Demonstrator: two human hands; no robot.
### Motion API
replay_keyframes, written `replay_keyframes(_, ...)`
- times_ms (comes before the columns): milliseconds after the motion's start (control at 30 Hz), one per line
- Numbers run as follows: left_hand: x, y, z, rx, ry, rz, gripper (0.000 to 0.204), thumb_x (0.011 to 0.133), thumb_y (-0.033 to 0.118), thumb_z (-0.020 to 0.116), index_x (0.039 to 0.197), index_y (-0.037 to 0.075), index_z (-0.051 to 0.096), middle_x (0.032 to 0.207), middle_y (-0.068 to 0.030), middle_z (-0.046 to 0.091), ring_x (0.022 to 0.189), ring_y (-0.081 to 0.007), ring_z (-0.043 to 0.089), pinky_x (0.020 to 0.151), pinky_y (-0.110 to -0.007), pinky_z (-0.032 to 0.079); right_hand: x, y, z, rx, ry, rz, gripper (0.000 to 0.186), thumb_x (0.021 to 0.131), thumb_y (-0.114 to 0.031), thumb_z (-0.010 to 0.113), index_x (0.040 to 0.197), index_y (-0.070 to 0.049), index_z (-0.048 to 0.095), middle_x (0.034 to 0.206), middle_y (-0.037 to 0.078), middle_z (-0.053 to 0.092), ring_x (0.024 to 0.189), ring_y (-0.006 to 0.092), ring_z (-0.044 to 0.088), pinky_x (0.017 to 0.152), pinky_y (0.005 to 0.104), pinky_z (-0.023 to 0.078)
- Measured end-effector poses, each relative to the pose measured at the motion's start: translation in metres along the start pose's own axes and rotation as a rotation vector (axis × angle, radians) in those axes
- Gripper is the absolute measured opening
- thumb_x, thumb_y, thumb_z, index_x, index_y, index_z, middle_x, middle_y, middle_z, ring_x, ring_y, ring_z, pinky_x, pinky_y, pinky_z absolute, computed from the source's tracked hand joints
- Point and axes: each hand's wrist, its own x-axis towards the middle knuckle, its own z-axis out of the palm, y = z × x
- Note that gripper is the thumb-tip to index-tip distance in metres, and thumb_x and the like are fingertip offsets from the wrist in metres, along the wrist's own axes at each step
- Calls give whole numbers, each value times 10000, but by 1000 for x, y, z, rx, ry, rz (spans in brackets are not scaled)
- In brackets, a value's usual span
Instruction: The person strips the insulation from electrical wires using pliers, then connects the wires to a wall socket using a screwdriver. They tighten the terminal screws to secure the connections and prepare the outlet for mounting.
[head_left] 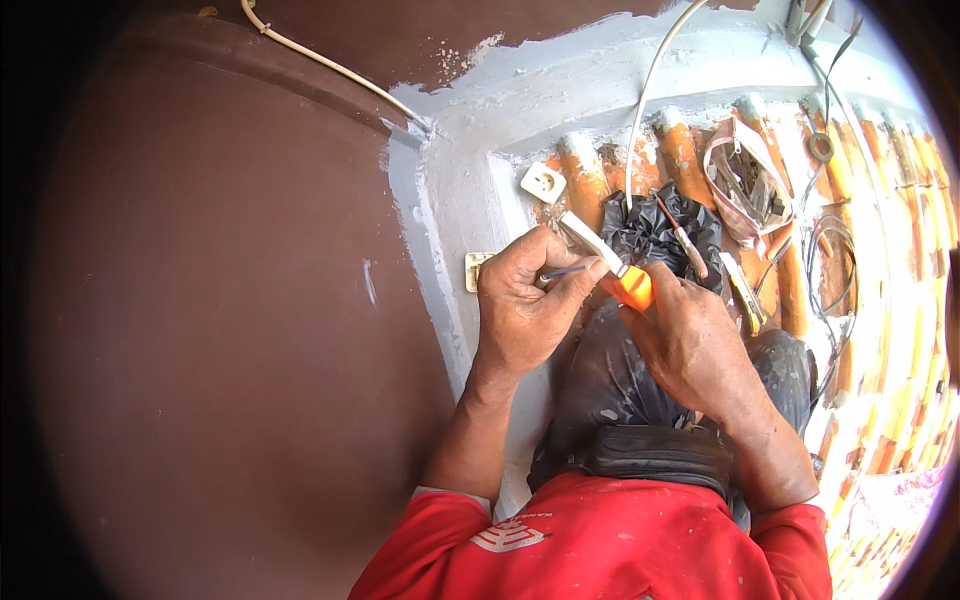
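My left hand (525, 305) pinches a thin cable end (565, 272) with a bluish wire showing. My right hand (690, 350) is closed on an orange-handled knife (630, 288), its long pale blade pointing up-left across my left fingertips. A white socket piece (543, 183) lies just above my hands. A second cream socket fitting (471, 272) sits behind my left hand, partly hidden by it. A crumpled black plastic bag (655, 230) lies beyond the knife, with a screwdriver (687, 242) on it and a yellow utility knife (750, 310) beside it.
Orange roof tiles (900, 300) stretch to the right, carrying a pink tool pouch (745, 180), a tape roll (820, 147) and loops of dark cable (845, 260). A brown wall (230, 300) with pale painted edges borders the left. White cables (330, 65) run along the top.
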Motion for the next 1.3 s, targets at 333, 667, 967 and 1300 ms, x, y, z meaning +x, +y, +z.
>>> replay_keyframes(333, -1, 7, 7, -46, 67, -34, 253, 1025, -15, 815, 878, 35, 615, 820, 51, 630, 768, -10, 510, 652, -214, 416, 3, 0, 6, 166, -4, -17, 260, 1050, -165, 706, 1106, 50, 570, 861, 336, 716, 905, 564, 711, 780, 641, 540)
replay_keyframes(667, -7, 0, -23, -483, 125, -235, 250, 1155, 200, 659, 955, 52, 629, 820, 9, 587, 658, -30, 387, 594, -215, 339, 18, 27, -12, 506, -73, 265, 345, 1102, -218, 738, 1323, 42, 683, 1034, 87, 809, 768, 145, 725, 710, 322, 593)
replay_keyframes(967, 0, 4, -15, -534, 82, -340, 173, 1122, 119, 605, 1033, -16, 665, 787, -7, 547, 619, -48, 390, 573, -230, 328, 20, 22, 4, 682, 77, 87, 339, 1016, -199, 830, 1249, 23, 725, 931, 75, 772, 768, 127, 668, 749, 359, 566)
replay_keyframes(1300, 9, 12, 3, -470, -20, -275, 66, 1084, 49, 687, 1105, 6, 642, 797, -6, 601, 655, -51, 485, 585, -239, 398, 43, 1, 0, 693, 275, 3, 411, 917, -114, 907, 1263, 5, 720, 971, 61, 781, 853, 124, 710, 811, 333, 601)
